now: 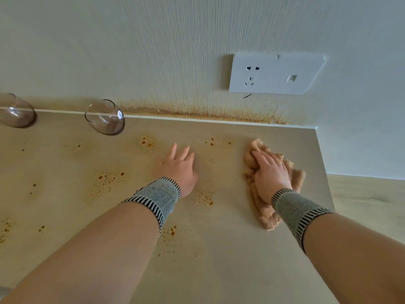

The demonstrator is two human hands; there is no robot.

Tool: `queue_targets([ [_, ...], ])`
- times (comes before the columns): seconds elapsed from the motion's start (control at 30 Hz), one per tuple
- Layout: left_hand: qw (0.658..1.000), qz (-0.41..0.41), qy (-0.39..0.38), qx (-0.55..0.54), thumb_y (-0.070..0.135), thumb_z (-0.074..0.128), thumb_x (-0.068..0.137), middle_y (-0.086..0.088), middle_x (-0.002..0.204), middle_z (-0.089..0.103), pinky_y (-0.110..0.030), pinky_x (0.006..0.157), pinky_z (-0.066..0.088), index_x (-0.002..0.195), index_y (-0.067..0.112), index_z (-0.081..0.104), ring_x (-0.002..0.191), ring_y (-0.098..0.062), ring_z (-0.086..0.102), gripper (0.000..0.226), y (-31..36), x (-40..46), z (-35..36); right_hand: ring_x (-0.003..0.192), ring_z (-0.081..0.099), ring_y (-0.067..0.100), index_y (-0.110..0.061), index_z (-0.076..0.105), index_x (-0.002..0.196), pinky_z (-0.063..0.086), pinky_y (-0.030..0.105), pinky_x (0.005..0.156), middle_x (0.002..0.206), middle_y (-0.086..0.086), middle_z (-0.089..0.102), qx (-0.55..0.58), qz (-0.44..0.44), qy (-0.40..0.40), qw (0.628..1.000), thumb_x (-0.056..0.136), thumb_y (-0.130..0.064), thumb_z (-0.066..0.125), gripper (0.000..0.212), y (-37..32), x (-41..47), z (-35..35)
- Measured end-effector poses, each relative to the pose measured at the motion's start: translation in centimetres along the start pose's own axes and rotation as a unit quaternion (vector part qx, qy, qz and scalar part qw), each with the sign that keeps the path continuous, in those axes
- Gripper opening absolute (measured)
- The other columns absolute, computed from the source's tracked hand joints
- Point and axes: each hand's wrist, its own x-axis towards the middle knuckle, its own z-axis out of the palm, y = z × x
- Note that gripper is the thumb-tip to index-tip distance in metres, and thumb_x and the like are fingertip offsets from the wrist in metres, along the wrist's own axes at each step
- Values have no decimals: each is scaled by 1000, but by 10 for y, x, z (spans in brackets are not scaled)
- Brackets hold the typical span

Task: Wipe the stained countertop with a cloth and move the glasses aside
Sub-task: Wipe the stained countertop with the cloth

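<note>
Both forearms, each banded by a striped knit wrist support, filled the lower part of the frame. At centre the left hand (178, 166) was laid flat on the countertop (219, 260), fingers straight and slightly spread, nothing held. Right of centre the right hand (270, 172) was pressed palm-down on the tan cloth (266, 218), fingers extended over it rather than curled round it. The cloth was seen to be shaggy, limp and bunched; it was judged light and soft, best pinned under a flat palm or gathered at its thick middle. Orange-brown stains (105, 181) were scattered across the left and centre of the surface, with a rusty band along the wall's foot. At upper left a near glass (105, 117) was set close to the wall, and a second glass (15, 110) was cut by the frame's left edge. Both were judged thin, smooth and fragile, probably slippery, better taken round the body than by the rim. A socket plate (276, 73) was fixed to the wall at upper right.
</note>
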Motion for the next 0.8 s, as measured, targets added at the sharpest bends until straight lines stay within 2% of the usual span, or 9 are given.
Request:
queue_targets([
  [0.07,1000,2,-8,5,38,33,102,8,165,-11,-64,116,4,158,22,6,150,-25,-17,65,-4,7,-5,151,10,19,-33,13,158,-2,39,121,163,-2,19,24,84,18,996,95,-10,36,71,-2,3,-9],
  [0.1,1000,2,-12,5,38,34,102,7,165,-11,-64,116,4,158,21,6,150,-25,-17,65,-6,11,-6,151,9,20,-32,11,158,-1,40,121,164,-2,18,21,95,9,995,94,-11,38,72,-11,7,-9],
  [0.2,1000,-7,-10,-6,37,38,101,6,165,-9,-64,116,4,158,20,6,151,-26,-15,67,-10,21,-12,152,1,17,-30,12,158,-1,44,123,165,-6,10,-10,9,-40,999,95,-12,41,72,-49,26,-1],
  [0.27,1000,-11,-7,-7,35,40,101,6,165,-8,-64,117,4,158,20,7,151,-25,-13,67,-12,26,-15,152,0,15,-30,15,158,-2,44,123,165,-9,10,-19,-75,-79,994,95,-10,43,72,-77,37,3],
  [0.33,1000,-11,0,-1,36,39,101,6,165,-7,-64,117,4,158,20,8,151,-24,-12,66,-15,29,-18,151,2,16,-34,20,156,-3,43,123,163,-12,14,-40,-112,-101,988,97,-12,44,68,-90,42,3],
  [0.47,1000,-7,8,8,40,37,102,5,166,-5,-64,116,4,158,20,9,151,-25,-12,65,-26,40,-23,140,20,22,-46,42,141,17,42,115,157,-19,27,-87,-27,17,996,96,-26,42,49,-45,43,-7],
  [0.53,1000,-8,1,13,43,35,102,6,166,-2,-65,117,4,158,21,8,151,-25,-11,66,-29,44,-22,140,19,23,-44,46,137,19,43,115,159,-14,26,-89,8,14,996,95,-24,44,47,-34,46,-10],
  [0.63,1000,-9,1,12,43,34,102,8,165,0,-66,117,5,158,24,7,152,-24,-7,65,-31,47,-20,143,19,24,-40,42,143,17,45,116,160,-14,23,-63,1,-18,998,94,-18,46,53,-59,61,-5],
  [0.8,1000,-2,-2,1,42,37,102,12,165,1,-65,117,5,158,27,8,152,-25,-4,65,-36,49,-22,145,16,20,-35,23,154,17,43,117,162,-15,19,-69,-113,-56,990,96,-18,47,65,-128,87,16],
])
